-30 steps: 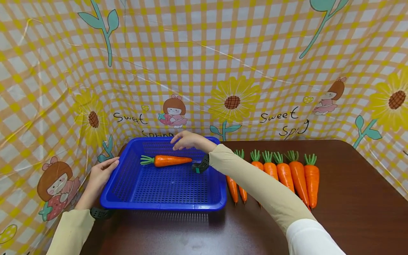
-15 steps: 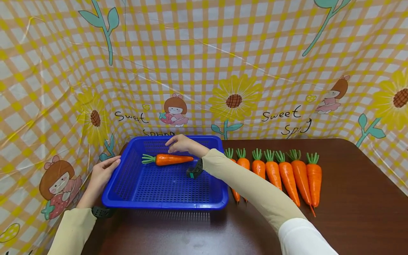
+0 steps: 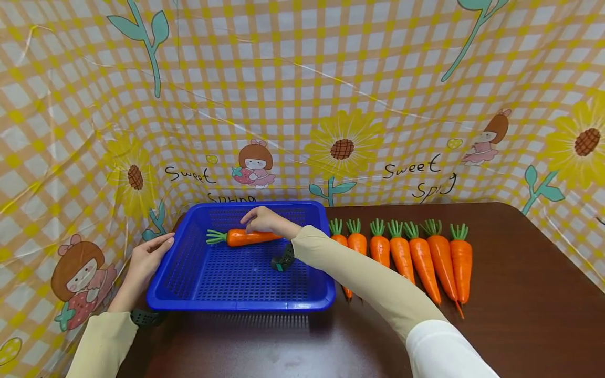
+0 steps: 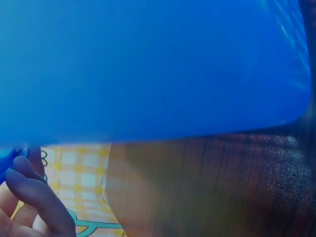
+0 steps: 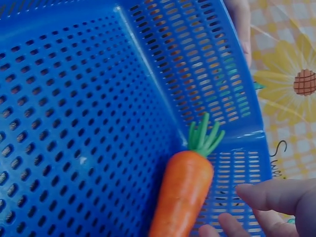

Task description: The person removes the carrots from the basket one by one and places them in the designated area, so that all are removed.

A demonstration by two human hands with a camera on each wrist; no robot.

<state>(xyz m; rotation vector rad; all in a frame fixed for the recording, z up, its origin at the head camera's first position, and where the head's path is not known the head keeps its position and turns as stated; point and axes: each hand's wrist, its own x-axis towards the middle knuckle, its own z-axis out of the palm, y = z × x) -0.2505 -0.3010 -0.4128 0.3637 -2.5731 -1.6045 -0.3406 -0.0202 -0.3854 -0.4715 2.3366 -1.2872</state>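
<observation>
An orange carrot with green stalks (image 3: 240, 238) lies along the back of the blue perforated plastic basket (image 3: 236, 305). My right hand (image 3: 268, 222) is inside the basket, close over the carrot's thinner half, which it partly covers in the head view. From the right wrist, the fingers (image 5: 276, 197) are loosely bent and spread beside the carrot (image 5: 182, 187), with a gap showing between them and it. At the basket's left side, my left hand (image 3: 146, 258) holds the rim. The left wrist view has its bent fingers (image 4: 42, 197) at a blue edge, mostly hidden.
Several more carrots (image 3: 460, 270) lie side by side on the dark brown table (image 3: 520, 294), right of the basket, stalks to the back. My right forearm crosses over some of them. A checked, sunflower-printed cloth (image 3: 283, 94) walls the table at the back and sides.
My right hand has come down and slightly left, closer over the carrot in the basket. That carrot has kept its place, and my left hand has stayed at the rim.
</observation>
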